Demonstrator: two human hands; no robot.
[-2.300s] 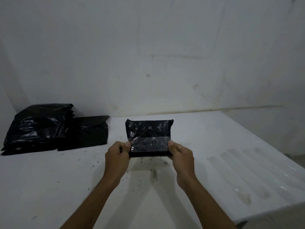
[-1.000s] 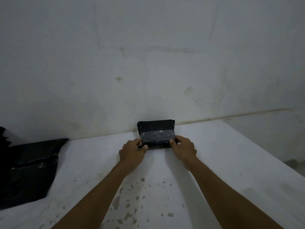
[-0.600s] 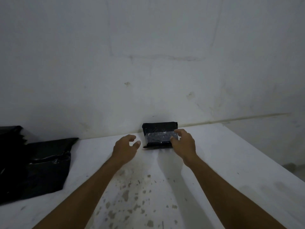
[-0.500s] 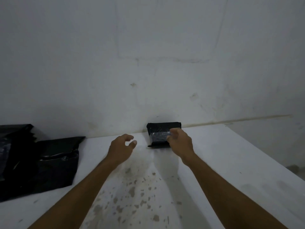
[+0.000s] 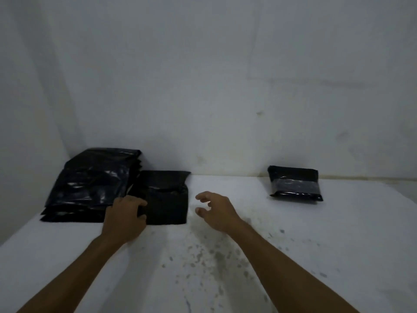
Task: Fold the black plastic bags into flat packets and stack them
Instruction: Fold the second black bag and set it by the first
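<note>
Bare table [image 5: 225, 267] lay open at frame centre; bag piles [image 5: 90, 184] blocked the left, a folded packet [image 5: 294, 184] the right.

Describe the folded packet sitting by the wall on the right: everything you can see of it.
The folded packet is a flat, roughly rectangular bundle of glossy black plastic with a paler, greyish band across its front. It lies on the white table near the back wall, its near edge slightly wrinkled. Nothing touches it but the table: both hands are away to its left, and it lies apart from the other black bags.
</note>
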